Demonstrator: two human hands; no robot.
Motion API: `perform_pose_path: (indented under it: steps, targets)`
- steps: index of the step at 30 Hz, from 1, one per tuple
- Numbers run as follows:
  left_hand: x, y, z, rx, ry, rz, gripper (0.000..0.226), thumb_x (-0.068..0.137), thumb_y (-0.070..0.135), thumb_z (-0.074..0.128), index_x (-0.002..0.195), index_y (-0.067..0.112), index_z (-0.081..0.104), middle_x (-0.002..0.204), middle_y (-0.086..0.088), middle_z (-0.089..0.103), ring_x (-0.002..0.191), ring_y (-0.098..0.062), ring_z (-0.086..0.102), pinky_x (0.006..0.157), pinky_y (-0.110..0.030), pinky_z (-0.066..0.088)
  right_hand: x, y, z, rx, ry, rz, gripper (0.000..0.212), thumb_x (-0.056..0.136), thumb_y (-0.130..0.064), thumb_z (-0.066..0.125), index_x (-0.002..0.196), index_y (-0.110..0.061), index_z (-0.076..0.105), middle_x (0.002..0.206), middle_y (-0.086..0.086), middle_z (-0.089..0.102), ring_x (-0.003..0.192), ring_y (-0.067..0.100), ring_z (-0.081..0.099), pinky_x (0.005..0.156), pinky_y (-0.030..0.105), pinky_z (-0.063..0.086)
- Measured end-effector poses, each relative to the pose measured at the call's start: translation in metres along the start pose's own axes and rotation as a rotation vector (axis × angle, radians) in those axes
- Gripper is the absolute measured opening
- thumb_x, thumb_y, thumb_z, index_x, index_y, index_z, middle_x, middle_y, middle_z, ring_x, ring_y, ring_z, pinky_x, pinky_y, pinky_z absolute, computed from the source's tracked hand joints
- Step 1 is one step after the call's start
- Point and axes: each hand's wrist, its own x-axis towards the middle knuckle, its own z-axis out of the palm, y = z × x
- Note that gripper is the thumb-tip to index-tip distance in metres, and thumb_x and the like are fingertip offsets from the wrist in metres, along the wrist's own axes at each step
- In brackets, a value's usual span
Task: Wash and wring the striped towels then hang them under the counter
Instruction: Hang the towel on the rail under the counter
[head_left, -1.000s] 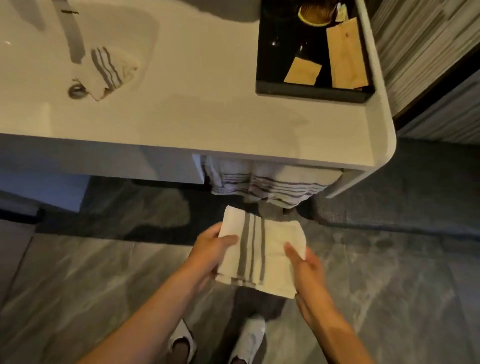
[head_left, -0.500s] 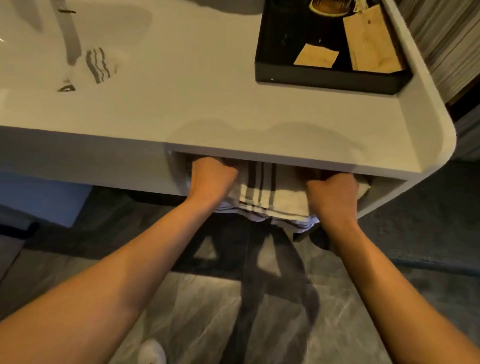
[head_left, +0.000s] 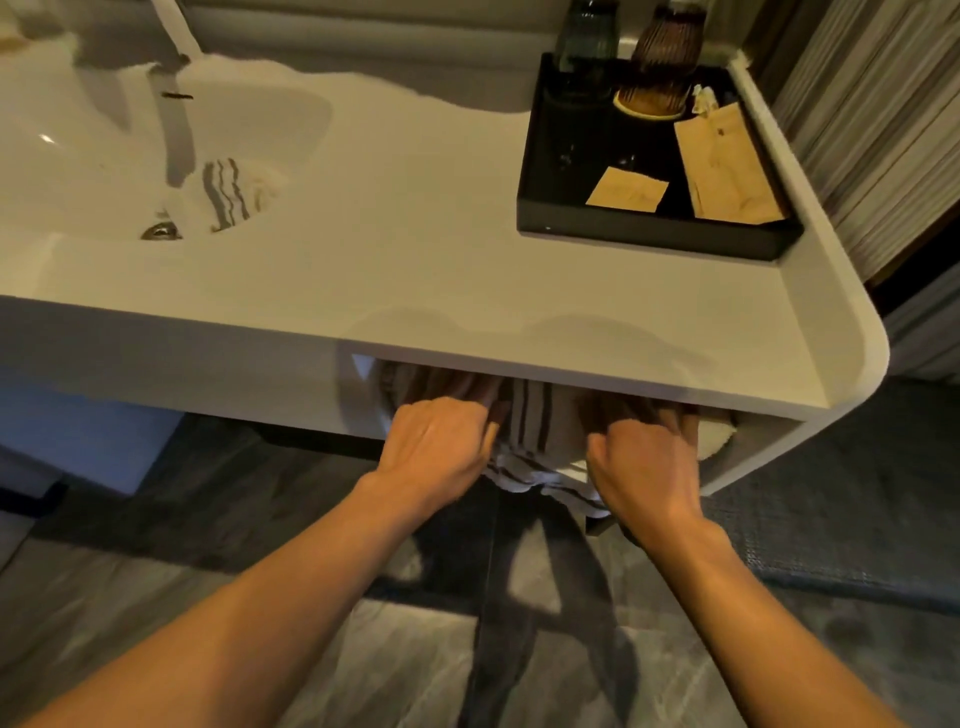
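A white towel with dark stripes (head_left: 535, 423) hangs in the open slot under the white counter (head_left: 415, 280). My left hand (head_left: 441, 441) grips its left side and my right hand (head_left: 641, 462) grips its right side, fingers curled into the cloth under the counter's edge. The striped hem of another towel (head_left: 545, 480) hangs lower between my wrists. A further striped towel (head_left: 228, 192) lies crumpled in the sink basin (head_left: 78, 171), beside the drain (head_left: 161, 231).
A black tray (head_left: 649, 239) at the counter's right end holds paper packets, a ribbed cup and a glass. The tap (head_left: 176, 130) reaches over the basin. A dark mat (head_left: 841, 519) covers the floor at right; grey tiles lie below.
One second ago I held the folded towel in front of me, below the counter. Since then both hands have carried it up into the slot under the counter, and the view has dropped lower.
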Motion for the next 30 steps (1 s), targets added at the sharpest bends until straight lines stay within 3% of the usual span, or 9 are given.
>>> perform_pose_path:
  steps: [4,7,10,12,14,17,21,24,30]
  targets:
    - [0.003,0.003,0.001,-0.032,-0.088,-0.09,0.036,0.103,0.037,0.04,0.072,0.02,0.049,0.084,-0.014,0.072,0.081,-0.037,0.067,0.061,-0.035,0.033,0.001,-0.004,-0.002,-0.104,-0.067,-0.021,0.046,0.095,-0.015,0.046,0.05,-0.016,0.047,0.057,0.001,0.047,0.084,0.034,0.061,0.095,0.046,0.048]
    - [0.005,0.005,-0.004,-0.107,-0.175,-0.131,0.039,0.102,0.036,0.041,0.066,0.022,0.036,0.088,-0.014,0.07,0.086,-0.038,0.066,0.066,-0.036,0.036,-0.004,-0.008,-0.007,-0.097,-0.115,-0.06,0.046,0.095,-0.01,0.046,0.05,-0.017,0.038,0.054,-0.001,0.039,0.073,0.031,0.055,0.095,0.049,0.047]
    - [-0.004,0.006,-0.016,-0.109,-0.037,-0.092,0.021,0.098,0.033,0.049,0.082,0.02,0.051,0.083,-0.007,0.061,0.086,-0.034,0.063,0.07,-0.038,0.035,-0.024,-0.005,-0.01,0.081,0.197,-0.129,0.034,0.094,-0.012,0.056,0.06,-0.014,0.052,0.059,0.004,0.053,0.068,0.037,0.059,0.092,0.053,0.047]
    - [-0.025,0.002,-0.02,-0.125,0.047,-0.082,0.02,0.091,0.024,0.058,0.108,0.013,0.059,0.101,-0.011,0.063,0.1,-0.036,0.061,0.083,-0.045,0.044,-0.046,0.004,0.005,0.248,0.418,-0.145,0.004,0.096,-0.011,0.062,0.096,-0.008,0.065,0.092,0.015,0.065,0.095,0.04,0.063,0.1,0.063,0.045]
    - [-0.065,0.0,-0.022,-0.251,-0.033,-0.097,0.05,0.089,0.016,0.061,0.138,0.009,0.052,0.139,-0.013,0.056,0.134,-0.033,0.049,0.112,-0.051,0.038,-0.093,0.007,0.019,0.535,0.331,-0.027,0.036,0.099,-0.013,0.059,0.135,-0.011,0.056,0.133,0.009,0.059,0.129,0.032,0.053,0.112,0.056,0.04]
    - [-0.128,-0.006,-0.051,-0.333,-0.264,-0.15,0.056,0.093,0.018,0.058,0.148,0.019,0.048,0.162,-0.002,0.037,0.154,-0.022,0.024,0.126,-0.046,0.019,-0.162,-0.01,0.009,0.709,0.208,0.086,0.043,0.099,-0.005,0.058,0.138,-0.023,0.055,0.131,-0.006,0.055,0.131,0.028,0.051,0.11,0.042,0.041]
    - [-0.16,-0.039,-0.125,-0.301,-0.277,-0.191,0.053,0.091,0.014,0.059,0.144,0.015,0.054,0.158,-0.007,0.043,0.149,-0.026,0.034,0.122,-0.041,0.026,-0.165,-0.079,-0.037,0.748,0.15,0.092,0.037,0.098,-0.005,0.055,0.135,-0.01,0.059,0.127,0.017,0.065,0.12,0.031,0.057,0.102,0.038,0.045]
    - [-0.16,-0.071,-0.186,-0.23,-0.221,-0.2,0.052,0.091,0.015,0.058,0.142,0.013,0.054,0.155,-0.008,0.047,0.145,-0.029,0.04,0.119,-0.044,0.032,-0.151,-0.147,-0.076,0.691,0.093,-0.041,0.039,0.101,-0.013,0.053,0.141,-0.01,0.053,0.139,0.013,0.058,0.125,0.023,0.053,0.094,0.024,0.038]
    - [-0.143,-0.168,-0.305,-0.245,-0.025,-0.262,0.053,0.1,0.021,0.051,0.151,0.015,0.042,0.158,-0.006,0.042,0.145,-0.023,0.036,0.119,-0.036,0.027,-0.121,-0.279,-0.141,0.479,0.16,-0.286,0.049,0.102,-0.018,0.052,0.15,-0.012,0.044,0.151,0.009,0.05,0.14,0.028,0.041,0.116,0.042,0.032]
